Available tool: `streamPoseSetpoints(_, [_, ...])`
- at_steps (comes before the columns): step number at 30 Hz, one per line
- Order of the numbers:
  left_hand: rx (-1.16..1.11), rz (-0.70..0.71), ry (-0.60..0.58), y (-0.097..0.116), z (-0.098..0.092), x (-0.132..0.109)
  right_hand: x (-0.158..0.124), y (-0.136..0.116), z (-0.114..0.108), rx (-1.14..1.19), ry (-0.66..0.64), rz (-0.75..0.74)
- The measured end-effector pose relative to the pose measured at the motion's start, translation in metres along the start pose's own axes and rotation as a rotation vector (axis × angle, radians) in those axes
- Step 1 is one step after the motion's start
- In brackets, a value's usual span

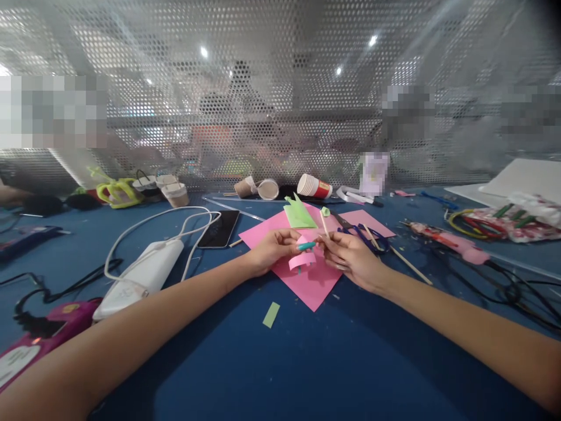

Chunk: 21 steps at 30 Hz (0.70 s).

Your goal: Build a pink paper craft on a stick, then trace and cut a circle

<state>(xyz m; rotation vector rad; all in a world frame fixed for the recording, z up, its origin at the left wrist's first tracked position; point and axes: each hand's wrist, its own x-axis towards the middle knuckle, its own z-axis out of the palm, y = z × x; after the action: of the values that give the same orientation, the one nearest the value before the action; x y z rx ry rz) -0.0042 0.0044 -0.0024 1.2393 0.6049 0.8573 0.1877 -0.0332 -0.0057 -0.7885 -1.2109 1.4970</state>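
Both my hands meet over a pink paper sheet (pixel 313 280) on the blue table (pixel 307 362). My left hand (pixel 274 248) is closed on a curled pink paper strip (pixel 302 257) with a small teal piece (pixel 307 246) stuck through it. My right hand (pixel 350 257) pinches the other side of the same curled piece, and a thin wooden stick (pixel 325 224) rises from its fingers. A green cut paper (pixel 298 214) lies just beyond the hands.
Scissors (pixel 366 237) lie right of my right hand. A phone (pixel 219 229) and a white charger with cables (pixel 142 275) sit to the left, a pink glue gun (pixel 451 241) and wires to the right. Paper cups (pixel 313 187) line the mesh wall behind. A green scrap (pixel 271 314) lies near.
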Motion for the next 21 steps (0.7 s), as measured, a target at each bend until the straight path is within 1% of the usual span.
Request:
streamPoseSetpoints(5, [-0.016,0.017,0.04,0.001,-0.002,0.0,-0.002,0.003,-0.002,-0.041,-0.018,0.042])
streamPoseSetpoints(8, [-0.007,0.03,0.053,0.001,-0.003,0.001,-0.005,0.002,-0.002,-0.065,-0.039,0.041])
streamPoseSetpoints(12, [0.037,0.043,0.043,0.0,-0.003,0.002,-0.009,0.003,-0.001,-0.061,-0.117,0.089])
streamPoseSetpoints(15, [0.052,0.054,0.048,0.0,-0.005,0.002,-0.01,0.003,0.0,-0.039,-0.172,0.09])
streamPoseSetpoints(19, [0.136,0.05,0.063,0.003,-0.007,0.002,-0.01,0.002,-0.001,-0.076,-0.131,0.059])
streamPoseSetpoints(21, [0.174,0.039,0.048,0.005,-0.008,0.002,-0.01,0.003,-0.002,-0.124,-0.139,0.052])
